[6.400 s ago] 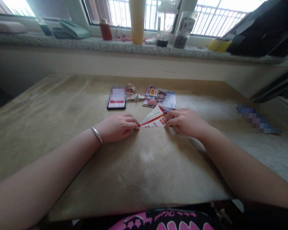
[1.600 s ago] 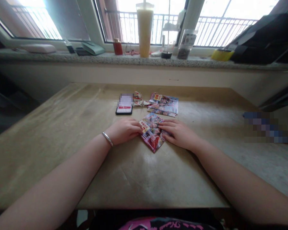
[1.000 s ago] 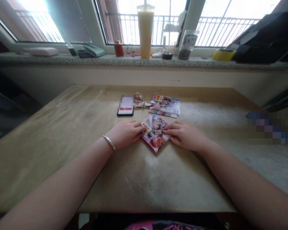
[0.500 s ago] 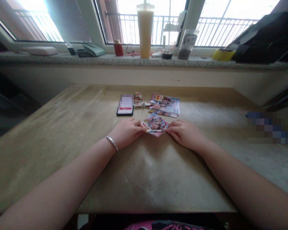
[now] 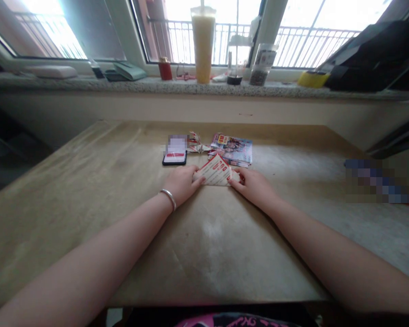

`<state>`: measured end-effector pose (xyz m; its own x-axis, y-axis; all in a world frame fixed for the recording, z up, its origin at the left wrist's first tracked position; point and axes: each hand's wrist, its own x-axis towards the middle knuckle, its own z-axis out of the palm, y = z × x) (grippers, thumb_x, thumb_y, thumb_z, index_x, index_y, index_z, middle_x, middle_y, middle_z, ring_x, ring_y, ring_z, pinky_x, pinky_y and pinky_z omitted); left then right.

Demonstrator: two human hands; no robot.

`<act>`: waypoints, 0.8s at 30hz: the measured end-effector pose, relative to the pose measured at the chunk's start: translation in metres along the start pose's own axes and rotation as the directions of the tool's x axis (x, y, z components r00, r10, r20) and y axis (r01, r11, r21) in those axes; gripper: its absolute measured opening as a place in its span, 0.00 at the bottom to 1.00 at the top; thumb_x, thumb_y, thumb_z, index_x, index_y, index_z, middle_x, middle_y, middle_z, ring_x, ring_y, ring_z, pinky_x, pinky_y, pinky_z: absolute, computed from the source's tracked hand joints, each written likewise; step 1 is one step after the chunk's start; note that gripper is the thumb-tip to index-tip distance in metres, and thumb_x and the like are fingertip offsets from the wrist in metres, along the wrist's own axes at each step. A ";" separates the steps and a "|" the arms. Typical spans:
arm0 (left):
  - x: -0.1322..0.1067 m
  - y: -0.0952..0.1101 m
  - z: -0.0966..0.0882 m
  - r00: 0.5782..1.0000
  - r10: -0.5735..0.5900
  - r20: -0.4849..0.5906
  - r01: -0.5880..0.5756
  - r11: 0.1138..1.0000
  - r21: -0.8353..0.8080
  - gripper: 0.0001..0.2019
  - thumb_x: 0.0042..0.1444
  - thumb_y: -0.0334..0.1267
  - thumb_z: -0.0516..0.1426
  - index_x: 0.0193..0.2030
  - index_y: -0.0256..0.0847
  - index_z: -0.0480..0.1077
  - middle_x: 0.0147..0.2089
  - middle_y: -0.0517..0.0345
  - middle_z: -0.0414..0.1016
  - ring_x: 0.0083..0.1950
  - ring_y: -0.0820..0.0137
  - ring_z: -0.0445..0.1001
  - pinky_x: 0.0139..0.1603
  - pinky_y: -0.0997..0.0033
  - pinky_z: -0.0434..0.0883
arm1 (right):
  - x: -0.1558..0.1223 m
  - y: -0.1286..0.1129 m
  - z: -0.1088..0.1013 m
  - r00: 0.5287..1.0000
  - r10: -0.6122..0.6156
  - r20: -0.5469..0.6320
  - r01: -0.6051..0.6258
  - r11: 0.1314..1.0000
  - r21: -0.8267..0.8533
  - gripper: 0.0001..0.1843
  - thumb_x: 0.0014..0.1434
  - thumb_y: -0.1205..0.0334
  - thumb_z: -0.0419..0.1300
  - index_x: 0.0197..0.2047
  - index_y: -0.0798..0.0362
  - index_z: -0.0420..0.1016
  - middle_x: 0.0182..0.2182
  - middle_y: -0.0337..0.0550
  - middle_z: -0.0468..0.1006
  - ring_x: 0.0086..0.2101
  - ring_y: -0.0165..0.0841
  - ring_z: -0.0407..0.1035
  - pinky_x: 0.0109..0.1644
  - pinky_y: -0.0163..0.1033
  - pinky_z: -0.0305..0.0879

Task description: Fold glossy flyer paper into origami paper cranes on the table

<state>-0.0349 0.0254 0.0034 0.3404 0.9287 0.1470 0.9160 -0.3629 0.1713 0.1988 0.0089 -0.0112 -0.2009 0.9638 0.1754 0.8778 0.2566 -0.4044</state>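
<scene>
A pixel blur covers the upper part of the phone (image 5: 174,158); a second blurred patch (image 5: 378,184) hides something at the right of the surface (image 5: 88,190). The left hand (image 5: 182,181) and right hand (image 5: 254,185) cover the lower corners of the folded leaflet (image 5: 216,171), whose red print is too small to read. It hides the near edge of the leaflet stack (image 5: 237,147). The tall cup (image 5: 203,45) is cut off at the top.

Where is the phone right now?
In the head view, the phone lies on the table just beyond the left hand, left of the stack of leaflets.
</scene>
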 end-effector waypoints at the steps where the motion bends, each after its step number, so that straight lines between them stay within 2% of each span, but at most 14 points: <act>1: 0.000 0.000 0.001 1.000 0.010 0.002 -0.010 1.000 -0.001 0.17 0.60 0.48 0.53 0.48 0.37 0.70 0.39 0.52 0.75 0.40 0.64 0.72 0.40 0.68 0.66 | 0.001 0.000 0.000 1.000 0.003 -0.004 -0.003 1.000 -0.008 0.19 0.57 0.52 0.57 0.49 0.50 0.74 0.35 0.46 0.79 0.32 0.35 0.70 0.32 0.36 0.61; 4: -0.001 -0.003 0.001 0.998 0.053 0.014 -0.053 0.999 -0.009 0.18 0.59 0.48 0.53 0.49 0.36 0.70 0.42 0.50 0.75 0.44 0.62 0.72 0.44 0.65 0.67 | 0.001 0.004 0.001 1.000 0.000 -0.023 0.000 1.000 -0.016 0.19 0.54 0.52 0.60 0.48 0.50 0.75 0.35 0.46 0.79 0.32 0.36 0.70 0.32 0.37 0.62; 9: -0.004 -0.010 -0.006 0.996 0.063 0.063 -0.060 0.997 -0.050 0.16 0.58 0.44 0.55 0.49 0.38 0.71 0.44 0.50 0.74 0.44 0.63 0.72 0.45 0.66 0.69 | 0.000 0.010 -0.003 0.999 -0.043 -0.022 0.044 0.999 0.023 0.16 0.55 0.56 0.60 0.46 0.50 0.76 0.31 0.44 0.77 0.28 0.33 0.68 0.30 0.35 0.61; 13: -0.007 -0.012 -0.011 0.990 0.092 0.106 -0.091 0.996 -0.014 0.15 0.60 0.38 0.52 0.51 0.38 0.71 0.43 0.49 0.73 0.44 0.63 0.72 0.46 0.65 0.69 | 0.000 0.012 -0.008 0.997 -0.079 0.024 0.078 0.996 0.040 0.16 0.57 0.61 0.57 0.48 0.48 0.76 0.30 0.42 0.76 0.29 0.32 0.67 0.31 0.35 0.60; 17: -0.007 -0.018 -0.010 0.985 0.140 0.104 -0.141 0.990 0.001 0.16 0.61 0.36 0.48 0.53 0.37 0.70 0.44 0.49 0.72 0.45 0.63 0.71 0.48 0.65 0.69 | -0.003 0.014 -0.012 0.995 -0.090 0.037 0.086 0.992 0.089 0.16 0.57 0.63 0.55 0.47 0.48 0.77 0.28 0.41 0.75 0.28 0.31 0.66 0.30 0.34 0.59; 22: -0.007 -0.026 -0.012 0.981 0.173 0.088 -0.167 0.983 -0.076 0.17 0.58 0.33 0.49 0.52 0.37 0.71 0.44 0.49 0.73 0.45 0.65 0.72 0.48 0.66 0.69 | -0.007 0.016 -0.012 0.999 -0.052 -0.017 0.054 0.986 0.159 0.15 0.55 0.65 0.55 0.43 0.51 0.78 0.26 0.39 0.75 0.25 0.28 0.65 0.28 0.33 0.59; 24: -0.007 -0.028 -0.016 0.981 0.171 0.095 -0.159 0.980 -0.119 0.14 0.56 0.34 0.51 0.47 0.37 0.72 0.40 0.52 0.74 0.40 0.67 0.72 0.43 0.69 0.69 | -0.008 0.017 -0.011 0.998 -0.036 -0.053 0.046 0.977 0.210 0.14 0.55 0.64 0.55 0.42 0.52 0.78 0.23 0.38 0.74 0.23 0.28 0.64 0.27 0.32 0.58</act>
<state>-0.0665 0.0281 0.0127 0.5105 0.8561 0.0807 0.8183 -0.5125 0.2602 0.2202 0.0052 -0.0101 -0.2086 0.9488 0.2371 0.7567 0.3102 -0.5755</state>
